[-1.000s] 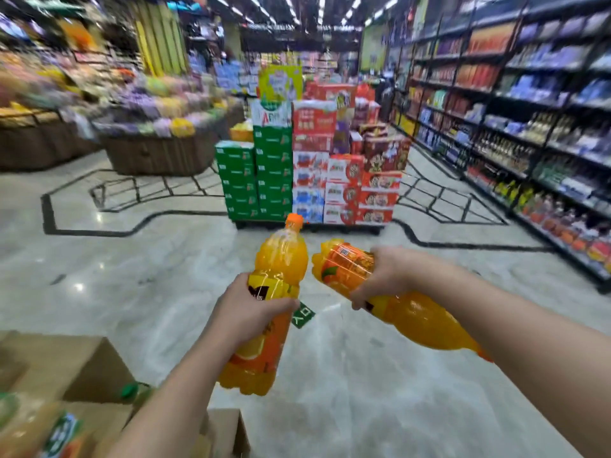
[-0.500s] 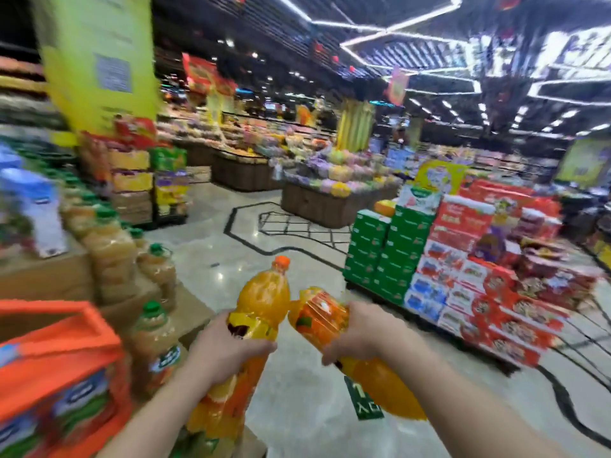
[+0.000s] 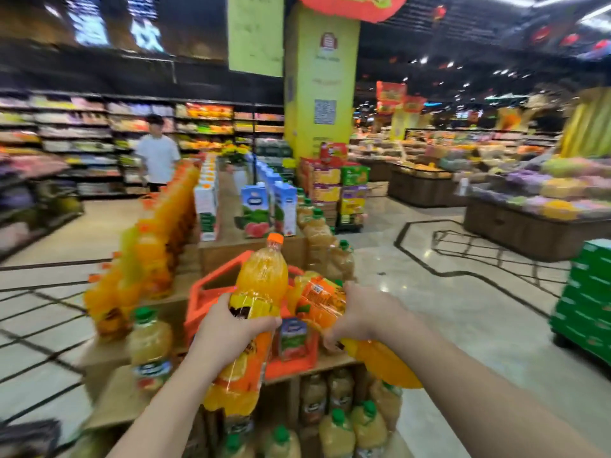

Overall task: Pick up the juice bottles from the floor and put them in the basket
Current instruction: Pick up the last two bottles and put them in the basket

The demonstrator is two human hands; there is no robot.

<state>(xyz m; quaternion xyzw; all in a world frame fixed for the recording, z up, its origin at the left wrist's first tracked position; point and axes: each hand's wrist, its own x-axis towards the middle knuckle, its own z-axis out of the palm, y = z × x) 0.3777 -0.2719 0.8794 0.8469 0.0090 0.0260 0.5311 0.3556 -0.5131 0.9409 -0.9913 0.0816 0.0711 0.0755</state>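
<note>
Both bottles already up off the floor and carried to the display, neither yet in the basket. Left hand (image 3: 231, 328) wrapped round the label band of the upright orange juice bottle (image 3: 254, 312), fingers curled across the front, orange cap pointing up and far, base hanging low and near. Right hand (image 3: 360, 312) clamped round the middle of the second orange juice bottle (image 3: 380, 361), this one tipped over, neck end aimed left toward the first bottle, base trailing near and right under the forearm. Orange basket (image 3: 211, 292) resting on the wooden display shelf (image 3: 115, 401), just beyond and between the two hands, open top visible at its far left corner, a small juice carton (image 3: 292, 337) against its near wall, whether inside or in front impossible to tell. Upright bottle held in front of the basket's middle, tilted bottle at its right edge; contact with the rim not clear through the motion blur. Rows of orange bottles (image 3: 158, 249) to the left, pale green-capped bottles (image 3: 150, 342) near left and below the shelf, a person in a white shirt (image 3: 158, 153) far left. Left to do, as a judgement: lowering each bottle through the opening and letting go, probably one at a time given the snug space. Any further bottles on the floor not visible from here
</note>
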